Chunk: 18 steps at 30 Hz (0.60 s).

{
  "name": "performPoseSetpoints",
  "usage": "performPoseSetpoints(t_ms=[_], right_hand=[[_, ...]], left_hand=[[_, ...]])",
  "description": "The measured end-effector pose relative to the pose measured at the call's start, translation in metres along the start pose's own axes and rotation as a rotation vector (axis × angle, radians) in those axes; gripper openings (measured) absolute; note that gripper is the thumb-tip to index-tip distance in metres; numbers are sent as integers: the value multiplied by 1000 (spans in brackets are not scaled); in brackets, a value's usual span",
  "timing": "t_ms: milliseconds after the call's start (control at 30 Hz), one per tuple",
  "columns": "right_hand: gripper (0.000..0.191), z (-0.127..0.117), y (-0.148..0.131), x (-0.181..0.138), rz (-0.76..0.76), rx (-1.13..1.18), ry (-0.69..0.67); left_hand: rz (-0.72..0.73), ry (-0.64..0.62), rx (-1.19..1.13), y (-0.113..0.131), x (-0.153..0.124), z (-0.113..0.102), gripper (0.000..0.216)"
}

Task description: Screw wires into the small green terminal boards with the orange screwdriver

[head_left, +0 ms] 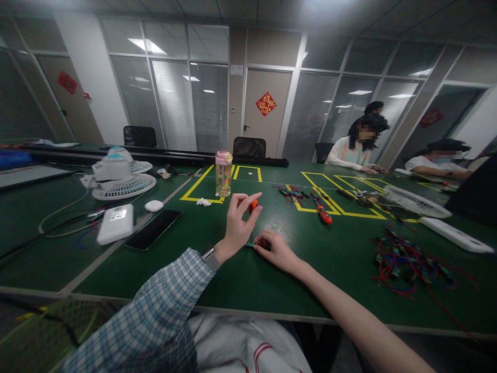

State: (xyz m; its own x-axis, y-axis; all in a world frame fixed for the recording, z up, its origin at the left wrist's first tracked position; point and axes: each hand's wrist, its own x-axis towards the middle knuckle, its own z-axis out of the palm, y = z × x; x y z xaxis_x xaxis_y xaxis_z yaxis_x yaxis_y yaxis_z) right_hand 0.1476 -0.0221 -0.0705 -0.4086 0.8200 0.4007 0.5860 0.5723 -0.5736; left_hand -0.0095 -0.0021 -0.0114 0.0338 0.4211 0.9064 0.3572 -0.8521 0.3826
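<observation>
My left hand (237,220), with a plaid sleeve and a watch at the wrist, is closed around the orange-red handle of a screwdriver (253,204). The handle stands about upright, and its lower part is mostly behind my fingers. Below it, a small green circuit board (249,244) lies on the green tabletop. My right hand (277,251) rests on the table with thumb and fingertips pinching the board's right edge. Most of the board is hidden by the hands.
A pile of wired boards (411,261) lies at right; further back are more wires (293,194) and a red tool (325,215). To the left are a phone (154,230), a white power bank (115,224) and fans (123,178). A bottle (223,176) stands ahead. People sit at far right.
</observation>
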Motion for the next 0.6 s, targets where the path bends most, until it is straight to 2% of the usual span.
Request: performPoseSetpoints(t_ms=[167,467,600], right_hand=[[3,0,0,0,-4,-6,-4],[4,-1,-2,0,5,8,1],[4,1,0,0,2,5,-2]], left_hand=[[-37,-45,-70,1,0,-1,33],[-6,44,19,-2,0,2,24],[5,32,-14,0,0,0,26]])
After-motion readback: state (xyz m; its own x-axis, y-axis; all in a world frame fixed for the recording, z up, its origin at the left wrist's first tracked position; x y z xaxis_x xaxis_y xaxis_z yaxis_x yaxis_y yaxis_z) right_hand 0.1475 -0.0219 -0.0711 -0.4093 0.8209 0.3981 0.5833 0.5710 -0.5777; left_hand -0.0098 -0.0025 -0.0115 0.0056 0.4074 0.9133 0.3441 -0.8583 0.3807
